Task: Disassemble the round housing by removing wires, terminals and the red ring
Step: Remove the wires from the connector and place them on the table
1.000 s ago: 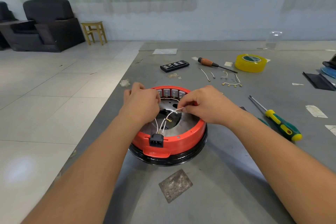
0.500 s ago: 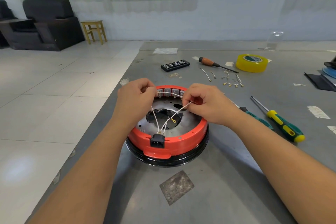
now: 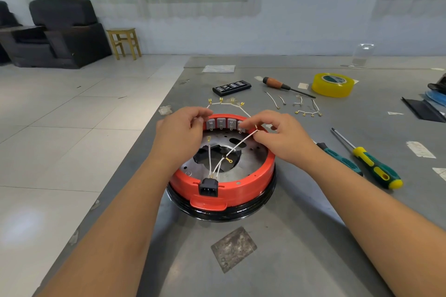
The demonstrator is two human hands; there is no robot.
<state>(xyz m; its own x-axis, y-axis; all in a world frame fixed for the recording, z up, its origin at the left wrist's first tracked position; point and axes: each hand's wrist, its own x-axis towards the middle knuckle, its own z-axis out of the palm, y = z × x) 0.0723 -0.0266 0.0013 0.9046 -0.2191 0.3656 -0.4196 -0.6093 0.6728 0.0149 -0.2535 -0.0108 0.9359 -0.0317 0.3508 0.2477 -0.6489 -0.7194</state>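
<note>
Both hands pinch one white wire (image 3: 225, 103) above the housing (image 3: 223, 176): left hand (image 3: 181, 136) at its left end, right hand (image 3: 277, 137) at its right. No legible writing.

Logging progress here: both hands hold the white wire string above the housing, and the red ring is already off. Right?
Not quite. In the head view both hands, left hand and right hand, do hold the wire string, but the red ring is still on the housing.

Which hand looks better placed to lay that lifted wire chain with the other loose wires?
Probably the right hand. It pinches the wire chain on the side nearer the loose wires, which lie to the right; the left hand would have to cross the housing.
</note>
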